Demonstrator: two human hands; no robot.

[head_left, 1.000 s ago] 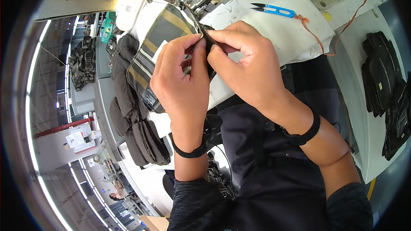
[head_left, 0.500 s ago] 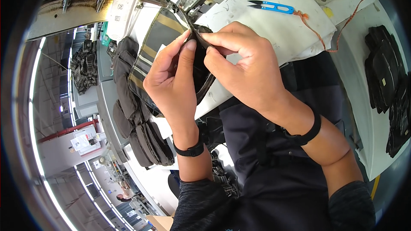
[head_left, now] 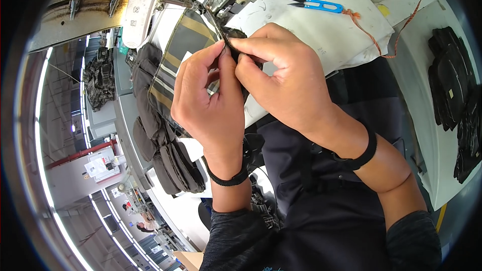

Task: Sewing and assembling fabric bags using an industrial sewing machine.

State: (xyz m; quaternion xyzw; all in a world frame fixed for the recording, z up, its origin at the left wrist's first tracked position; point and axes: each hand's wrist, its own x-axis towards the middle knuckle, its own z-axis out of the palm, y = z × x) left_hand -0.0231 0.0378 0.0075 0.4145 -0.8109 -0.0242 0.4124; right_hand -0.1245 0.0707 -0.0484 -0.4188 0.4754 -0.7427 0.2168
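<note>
A piece of plaid fabric (head_left: 185,37), dark grey with tan and white stripes and dark edging, lies under the metal foot of a sewing machine (head_left: 210,16). My left hand (head_left: 208,103) pinches its dark edge between thumb and forefinger, just on the near side of the foot. Opposite it, my right hand (head_left: 291,78) grips the same edge with thumb and forefinger, the fingertips of both hands almost touching. The fingers hide much of the folded edge between them.
Blue-handled thread snips (head_left: 321,6), tied to an orange cord (head_left: 370,37), lie on a white sheet (head_left: 281,17) at the far right. Dark sewn pieces are stacked at left (head_left: 173,163). Another dark pile (head_left: 447,85) rests on the right-hand surface.
My left hand has shifted slightly right and turned, bringing its fingertips closer to the right hand's. The right hand has moved a little left. Both still pinch the fabric edge.
</note>
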